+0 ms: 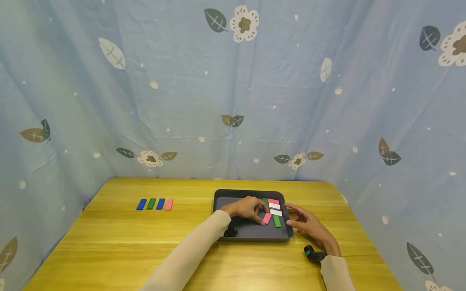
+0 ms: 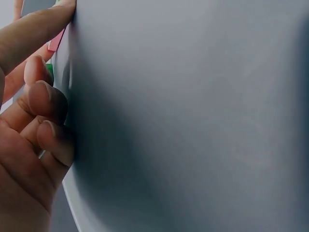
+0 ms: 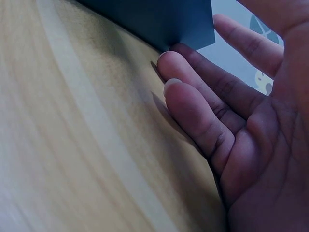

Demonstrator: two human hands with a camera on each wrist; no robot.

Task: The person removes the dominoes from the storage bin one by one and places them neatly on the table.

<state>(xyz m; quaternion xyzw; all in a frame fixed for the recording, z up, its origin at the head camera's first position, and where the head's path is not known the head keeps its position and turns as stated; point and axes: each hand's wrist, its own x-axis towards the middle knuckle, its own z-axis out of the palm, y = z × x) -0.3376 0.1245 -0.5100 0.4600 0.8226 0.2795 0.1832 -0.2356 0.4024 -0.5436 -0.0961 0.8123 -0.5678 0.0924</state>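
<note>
Head view: I note the left hand [image 1: 247, 208] pinching a flat, rectangular pink tile [image 1: 267, 218] within a dark grey, round-cornered tray [image 1: 251, 232] on the yellow wood-grain counter [image 1: 120, 232]. Left wrist view: the tile shows only partly, beside the fingers. Right wrist view: the right hand [image 1: 307, 224], loosely spread, touches the tray's outer wall.

Beyond left hand [image 1: 247, 207] and right hand [image 1: 309, 224], softly creased, leaf-and-flower-patterned pale-blue curtain [image 1: 174, 89]; beneath both, yellow wood-grain table [image 1: 109, 242], faintly glossy.
</note>
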